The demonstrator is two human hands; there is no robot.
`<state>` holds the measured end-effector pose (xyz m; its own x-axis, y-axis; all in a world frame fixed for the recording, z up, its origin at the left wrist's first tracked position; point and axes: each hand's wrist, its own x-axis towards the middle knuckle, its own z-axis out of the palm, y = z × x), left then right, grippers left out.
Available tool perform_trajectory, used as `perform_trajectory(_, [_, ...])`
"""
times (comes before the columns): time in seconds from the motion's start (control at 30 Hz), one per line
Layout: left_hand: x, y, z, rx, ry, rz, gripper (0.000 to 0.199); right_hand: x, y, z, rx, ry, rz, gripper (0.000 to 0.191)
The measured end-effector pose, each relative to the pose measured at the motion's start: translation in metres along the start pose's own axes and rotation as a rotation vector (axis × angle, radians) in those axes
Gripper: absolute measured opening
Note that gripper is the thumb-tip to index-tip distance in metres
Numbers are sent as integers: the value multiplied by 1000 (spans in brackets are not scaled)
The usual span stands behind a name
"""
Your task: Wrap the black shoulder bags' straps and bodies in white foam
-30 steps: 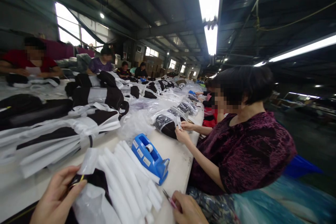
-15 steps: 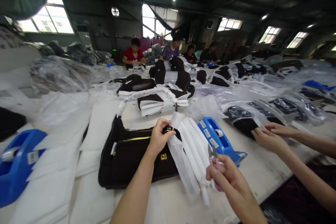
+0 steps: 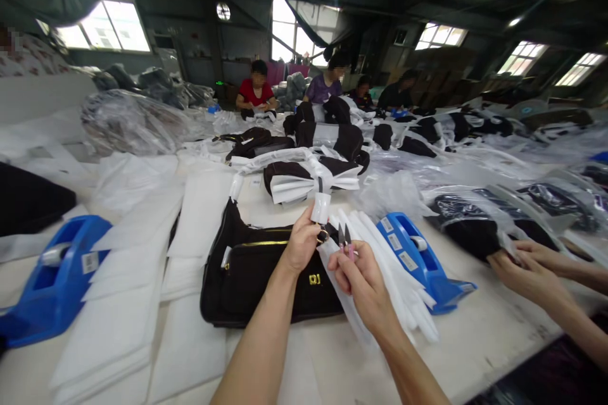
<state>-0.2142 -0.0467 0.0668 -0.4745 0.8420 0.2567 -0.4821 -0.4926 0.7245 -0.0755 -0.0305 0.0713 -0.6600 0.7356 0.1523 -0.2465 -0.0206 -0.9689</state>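
Observation:
A black handbag [image 3: 266, 291] with a gold zip and gold emblem lies on the table in front of me. My left hand [image 3: 302, 245] pinches the end of its strap [image 3: 322, 207], wrapped in white, by a metal ring [image 3: 323, 236] above the bag's right side. Small pink-handled thread snips [image 3: 345, 240] are in my right hand [image 3: 357, 273], blades apart and pointing up, close to the ring. Partly under my right hand and beyond it lie strips of white foam wrap [image 3: 403, 285].
Blue tape dispensers stand to the right [image 3: 427, 272] and left [image 3: 61, 285]. White foam sheets [image 3: 118, 304] are stacked left of the bag. Another wrapped bag [image 3: 289, 174] lies behind it. At right, a co-worker's hands [image 3: 532, 266] handle a plastic-covered bag. Several people sit across the table.
My right hand has moved left and up with the snips, close to my left hand. The white-wrapped strap end now stands up above my left hand. The view has shifted slightly left.

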Motion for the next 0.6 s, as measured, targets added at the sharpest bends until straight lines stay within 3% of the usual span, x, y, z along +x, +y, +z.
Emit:
perform_trajectory(0.23, [3, -10, -2, 36, 77, -42, 52, -4, 11, 14, -12, 6, 13, 35])
perform_trajectory(0.6, [0, -11, -4, 169, -22, -27, 47, -1, 25, 13, -80, 95, 3, 31])
